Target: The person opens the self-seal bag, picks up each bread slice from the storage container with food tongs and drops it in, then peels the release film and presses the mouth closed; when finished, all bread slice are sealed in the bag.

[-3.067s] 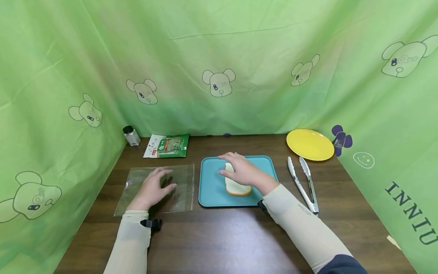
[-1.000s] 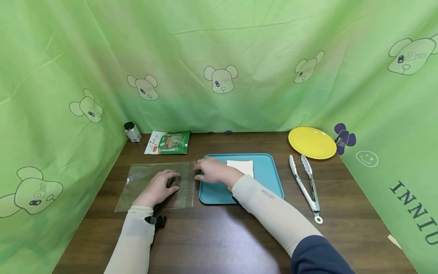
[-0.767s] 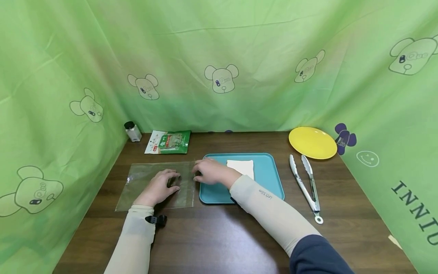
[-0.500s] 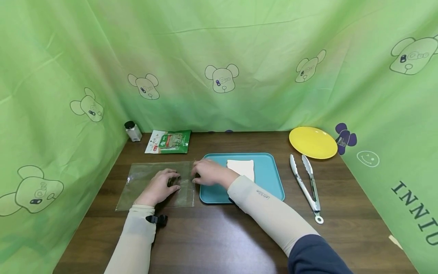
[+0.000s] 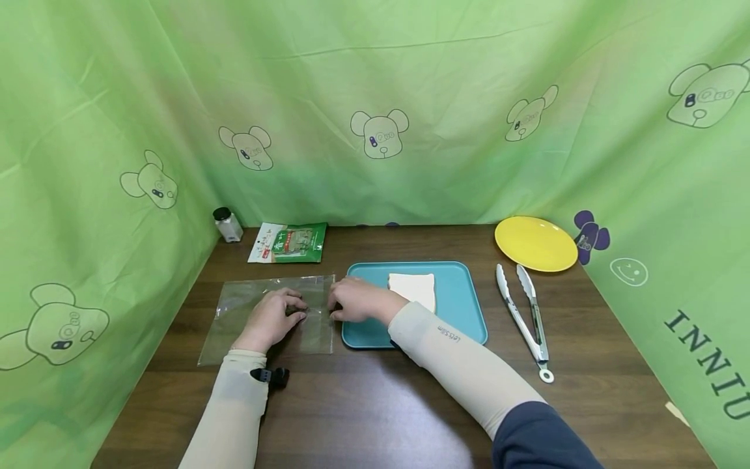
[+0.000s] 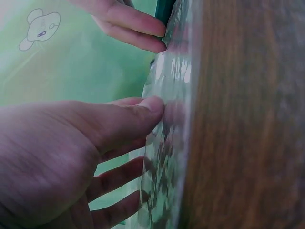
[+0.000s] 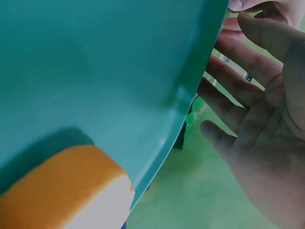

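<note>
Clear plastic bag lay flat on the left part of the table, its right edge just beside the left edge of the blue tray. Left hand was over the bag's middle, fingers spread, tips touching film; couldn't tell whether thumb and forefinger nipped it. Probably there to steady the film, which looked light and slippery.

Right hand reached across the tray's left edge to the bag's right edge. Its fingers were apart, fairly straight, thumb clear of forefinger; tips partly hidden behind the tray rim in the right wrist view. Likely came in from that side because the bag's edge lay there.

Bread slice sat near the middle of the tray, partly behind the right forearm; tray presumably kept it off the wood.

Rest: tongs right of the tray, arms spread, tips toward the far edge, maybe set there for right-hand reach. Yellow plate at the far right corner, black-capped jar at the far left corner, green-and-white packet by the far edge; all seemingly parked out of the way.
</note>
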Motion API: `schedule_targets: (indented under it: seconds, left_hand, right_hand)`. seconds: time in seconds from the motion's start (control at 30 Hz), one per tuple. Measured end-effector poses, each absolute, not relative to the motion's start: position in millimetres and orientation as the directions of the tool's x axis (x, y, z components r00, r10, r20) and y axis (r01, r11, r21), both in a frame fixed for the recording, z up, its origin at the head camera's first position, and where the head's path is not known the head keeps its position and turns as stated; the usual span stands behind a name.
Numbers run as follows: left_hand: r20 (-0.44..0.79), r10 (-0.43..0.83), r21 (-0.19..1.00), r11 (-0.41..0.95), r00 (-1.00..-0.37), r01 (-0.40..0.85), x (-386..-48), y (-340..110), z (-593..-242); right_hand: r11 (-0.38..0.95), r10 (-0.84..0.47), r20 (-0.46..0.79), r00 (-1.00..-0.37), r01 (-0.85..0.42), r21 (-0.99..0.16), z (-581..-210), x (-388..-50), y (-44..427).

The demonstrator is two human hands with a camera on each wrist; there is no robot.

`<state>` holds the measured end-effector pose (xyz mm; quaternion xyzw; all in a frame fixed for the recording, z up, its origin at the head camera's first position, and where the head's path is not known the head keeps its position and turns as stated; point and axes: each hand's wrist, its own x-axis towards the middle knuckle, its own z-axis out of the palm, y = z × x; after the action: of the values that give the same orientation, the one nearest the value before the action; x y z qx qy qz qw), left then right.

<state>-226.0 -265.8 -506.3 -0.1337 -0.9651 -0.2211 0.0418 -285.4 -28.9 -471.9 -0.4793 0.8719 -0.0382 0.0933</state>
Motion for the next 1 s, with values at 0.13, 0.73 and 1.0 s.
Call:
schedule_targets:
  seconds: [0.13, 0.73, 1.0]
  left_hand:
    - [0.166, 0.231, 0.413, 0.867, -0.959, 0.280, -225.5, -266.5, -507.0]
    - [0.229, 0.177, 0.439, 0.859, -0.957, 0.264, -226.2, -268.4, -508.1]
    - [0.239, 0.151, 0.467, 0.849, -0.959, 0.249, -227.5, -270.8, -507.8]
  right_hand:
    - [0.538, -0.840, -0.168, -0.516, -0.831, -0.141, -470.5, -283.7, -30.0]
    - [0.532, -0.837, -0.231, -0.495, -0.836, -0.134, -462.5, -279.9, -33.1]
    - [0.540, -0.832, -0.243, -0.499, -0.829, -0.148, -462.1, -280.5, -33.8]
